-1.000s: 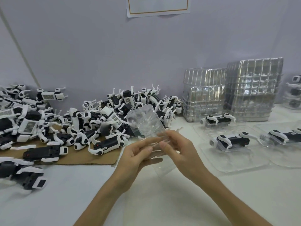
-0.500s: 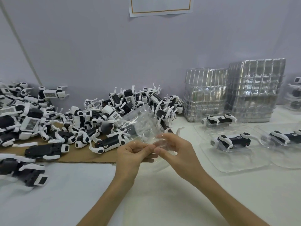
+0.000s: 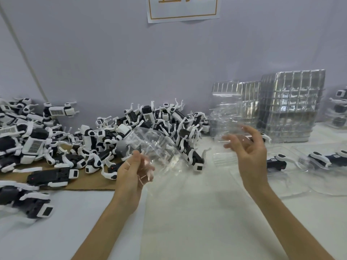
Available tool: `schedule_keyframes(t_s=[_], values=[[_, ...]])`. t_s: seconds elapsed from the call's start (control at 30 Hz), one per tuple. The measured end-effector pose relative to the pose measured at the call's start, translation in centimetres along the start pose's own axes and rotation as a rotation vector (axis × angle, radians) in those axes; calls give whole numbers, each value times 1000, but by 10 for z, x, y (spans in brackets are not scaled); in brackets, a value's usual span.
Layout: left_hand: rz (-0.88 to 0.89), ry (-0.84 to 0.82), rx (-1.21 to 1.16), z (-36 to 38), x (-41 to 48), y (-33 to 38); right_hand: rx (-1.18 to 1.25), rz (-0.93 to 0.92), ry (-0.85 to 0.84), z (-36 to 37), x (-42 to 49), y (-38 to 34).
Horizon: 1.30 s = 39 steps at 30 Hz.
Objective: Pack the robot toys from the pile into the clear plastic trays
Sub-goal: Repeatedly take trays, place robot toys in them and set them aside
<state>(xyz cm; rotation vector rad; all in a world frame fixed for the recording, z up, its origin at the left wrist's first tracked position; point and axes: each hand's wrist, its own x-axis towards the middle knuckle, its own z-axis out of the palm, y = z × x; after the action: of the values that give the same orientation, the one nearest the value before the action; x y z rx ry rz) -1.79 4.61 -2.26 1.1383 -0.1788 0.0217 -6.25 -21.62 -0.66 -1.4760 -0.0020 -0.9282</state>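
Progress is early: a few packed trays [image 3: 277,162] lie at the right, while the large pile [image 3: 150,128] of robot toys remains on the worktop [image 3: 187,212]. Left hand [image 3: 131,175] fingers pinch an empty clear tray [image 3: 161,149] just before the pile. Right hand [image 3: 249,154], fingers spread and blurred, meets a second tray [image 3: 225,113]; whether it grips cannot be told. The worktop's near part offers room; the tray stack [image 3: 291,106] crowds the right rear.

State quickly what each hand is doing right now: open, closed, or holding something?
Left hand: gripping a clear tray.
Right hand: holding a second clear tray, fingers blurred.
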Motion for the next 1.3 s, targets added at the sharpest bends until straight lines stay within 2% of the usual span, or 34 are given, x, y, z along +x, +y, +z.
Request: schedule_keyframes(t_s=[0.07, 0.23, 0.3, 0.4, 0.47, 0.53, 0.57, 0.63, 0.7, 0.73, 0.83, 0.9, 0.97, 1.07, 1.2, 1.3], values=[[-18, 34, -36, -1, 1, -2, -91, -123, 21, 3, -5, -5], [-29, 25, -41, -1, 2, -4, -557, -713, 168, 6, 14, -20], [-21, 17, -51, 0, 1, -5, -672, -832, 237, 9, 45, -34], [-19, -1, -68, 3, 0, -5, -863, -796, 247, 15, 108, -68], [-28, -5, -71, 4, 0, -7, -1156, -632, 192, 18, 152, -93], [-40, -9, -77, 5, 0, -9, -1266, -434, 172, 22, 177, -122], [-42, -12, -84, 5, 0, -10, -1200, -445, 212, 26, 179, -138], [-49, -13, -83, 6, 0, -11, -853, -726, 195, 39, 152, -161], [-54, -14, -74, 8, -2, -11, -512, -913, -66, 46, 97, -161], [-52, -9, -70, 9, -3, -11, -448, -900, -227, 47, 68, -152], [-31, 38, -63, 12, -5, -10, -538, -613, -609, 45, -1, -106], [-19, 54, -62, 12, -4, -11, -654, -418, -750, 45, -27, -68], [-1, 31, -45, 9, -2, -13, -661, -268, -826, 45, -43, -33], [29, -52, -18, 5, -2, -16, -550, -172, -788, 43, -53, -5], [-11, -109, -10, 1, 0, -14, -444, -318, -580, 38, -51, -3], [-57, 64, -63, -6, 3, -16, -402, -376, -431, 31, -47, -5]])
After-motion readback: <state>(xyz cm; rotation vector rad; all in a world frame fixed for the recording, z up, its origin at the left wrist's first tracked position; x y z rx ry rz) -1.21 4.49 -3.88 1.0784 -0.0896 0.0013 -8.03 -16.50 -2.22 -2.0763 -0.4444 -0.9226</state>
